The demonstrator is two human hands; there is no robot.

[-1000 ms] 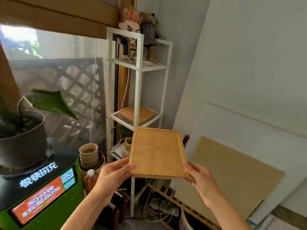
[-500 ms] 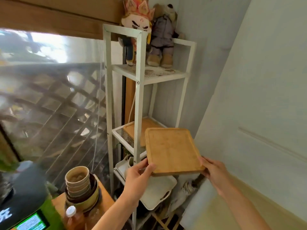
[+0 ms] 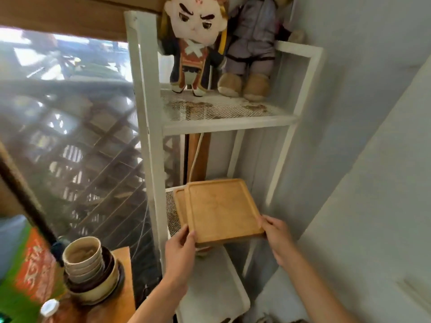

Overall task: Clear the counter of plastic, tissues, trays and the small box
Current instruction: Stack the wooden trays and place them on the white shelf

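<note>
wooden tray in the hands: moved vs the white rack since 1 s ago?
Yes. The wooden tray has gone forward onto the white rack's middle shelf, over a second tray; before, it was short of the rack. Left hand and right hand grip it.

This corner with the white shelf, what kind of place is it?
Probably a small café or shop corner: stacked cups beside a green printed sign, wooden trays stored on the shelf.
</note>
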